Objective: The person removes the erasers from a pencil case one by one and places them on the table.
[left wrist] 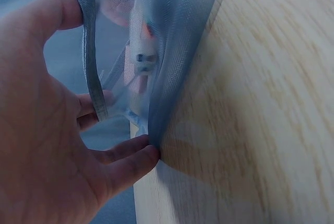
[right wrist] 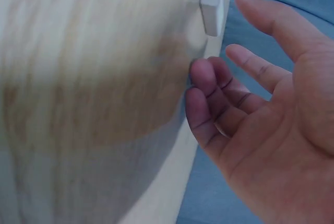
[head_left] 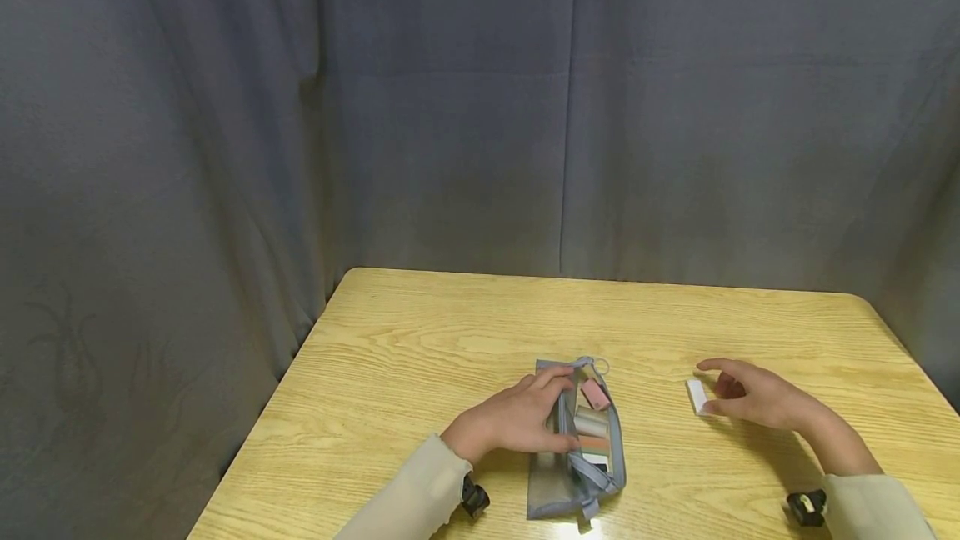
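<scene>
A grey-blue mesh zip pouch lies unzipped on the table, its opening facing right. My left hand grips the pouch by its left side; in the left wrist view the thumb and fingers hold the zip edge and mesh. Inside show a pink block, a pale rolled-looking item and an orange item. Over to the right, a small white block rests on the wood. Beside it hovers my right hand, thumb and forefinger spread, the other fingers loosely bent, holding nothing.
The wood-grain table has rounded far corners. A dark grey-blue curtain hangs behind it and along the left side. A black wrist camera sits on the left wrist and another on the right.
</scene>
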The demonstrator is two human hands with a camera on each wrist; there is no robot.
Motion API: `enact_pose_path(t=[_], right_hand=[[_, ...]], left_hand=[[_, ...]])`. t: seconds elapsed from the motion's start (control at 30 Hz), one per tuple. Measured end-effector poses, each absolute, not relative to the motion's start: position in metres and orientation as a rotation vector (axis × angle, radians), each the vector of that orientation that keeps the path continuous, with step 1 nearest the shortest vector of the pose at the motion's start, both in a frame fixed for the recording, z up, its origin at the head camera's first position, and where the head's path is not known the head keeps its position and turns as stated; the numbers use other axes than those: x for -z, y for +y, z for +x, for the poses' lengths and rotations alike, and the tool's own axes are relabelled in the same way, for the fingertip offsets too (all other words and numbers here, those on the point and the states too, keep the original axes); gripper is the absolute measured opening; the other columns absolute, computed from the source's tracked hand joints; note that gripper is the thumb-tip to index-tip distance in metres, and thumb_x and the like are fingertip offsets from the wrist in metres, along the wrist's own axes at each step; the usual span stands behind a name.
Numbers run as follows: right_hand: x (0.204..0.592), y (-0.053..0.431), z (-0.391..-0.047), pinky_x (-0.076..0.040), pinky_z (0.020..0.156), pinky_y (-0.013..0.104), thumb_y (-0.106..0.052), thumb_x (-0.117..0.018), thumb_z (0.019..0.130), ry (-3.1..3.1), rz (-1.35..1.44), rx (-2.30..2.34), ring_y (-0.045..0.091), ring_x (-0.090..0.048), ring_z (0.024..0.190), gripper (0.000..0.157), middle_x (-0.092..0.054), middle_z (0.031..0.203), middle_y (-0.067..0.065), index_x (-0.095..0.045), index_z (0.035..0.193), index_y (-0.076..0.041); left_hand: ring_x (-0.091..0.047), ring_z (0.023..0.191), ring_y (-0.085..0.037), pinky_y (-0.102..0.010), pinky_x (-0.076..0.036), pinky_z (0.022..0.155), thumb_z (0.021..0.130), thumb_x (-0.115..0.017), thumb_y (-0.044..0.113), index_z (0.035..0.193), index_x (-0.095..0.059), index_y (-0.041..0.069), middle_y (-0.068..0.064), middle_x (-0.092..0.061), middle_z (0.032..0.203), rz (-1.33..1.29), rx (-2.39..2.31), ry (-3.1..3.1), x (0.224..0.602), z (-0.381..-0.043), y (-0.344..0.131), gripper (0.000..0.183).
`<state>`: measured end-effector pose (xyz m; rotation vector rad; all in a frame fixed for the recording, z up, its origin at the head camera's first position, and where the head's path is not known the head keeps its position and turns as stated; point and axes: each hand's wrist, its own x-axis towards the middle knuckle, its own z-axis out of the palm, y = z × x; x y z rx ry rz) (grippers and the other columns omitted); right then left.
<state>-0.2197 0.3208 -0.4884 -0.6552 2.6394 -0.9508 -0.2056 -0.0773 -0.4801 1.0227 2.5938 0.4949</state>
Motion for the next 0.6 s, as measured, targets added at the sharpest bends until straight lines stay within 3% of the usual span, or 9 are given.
enact_pose_path(t=[0.27,0.47,0.6], right_hand=[[0.475,0.311,-0.217,-0.051,0.068,0.027,-0.025,-0.076,0.093,2.742,-0.710,0.916,0.006,-0.056,0.082,0.066,-0.057,0.104,0.009,-0.048,0.142,0.008],[0.460,0.298,-0.214,-0.051,0.068,0.027,-0.023,-0.076,0.093,2.759,-0.759,0.921,0.006,-0.056,0.082,0.062,-0.057,0.107,0.012,-0.050,0.142,0.006],[0.454,0.288,-0.212,-0.050,0.068,0.027,-0.020,-0.075,0.093,2.730,-0.805,0.954,0.005,-0.055,0.080,0.061,-0.056,0.106,0.012,-0.049,0.142,0.006]], left_hand=[[-0.030,0.149,-0.025,-0.036,-0.042,0.111,0.095,-0.058,0.061,0.155,-0.035,0.015,0.008,-0.012,0.167,1.018,-0.513,2.576,0.479,-0.205,-0.078,0.079],[-0.024,0.152,-0.022,-0.040,-0.035,0.117,0.096,-0.055,0.061,0.156,-0.034,0.015,0.007,-0.012,0.168,1.024,-0.521,2.577,0.479,-0.205,-0.076,0.078],[-0.027,0.151,-0.027,-0.041,-0.041,0.112,0.096,-0.053,0.065,0.157,-0.034,0.019,0.011,-0.011,0.168,0.985,-0.526,2.587,0.479,-0.204,-0.074,0.079]])
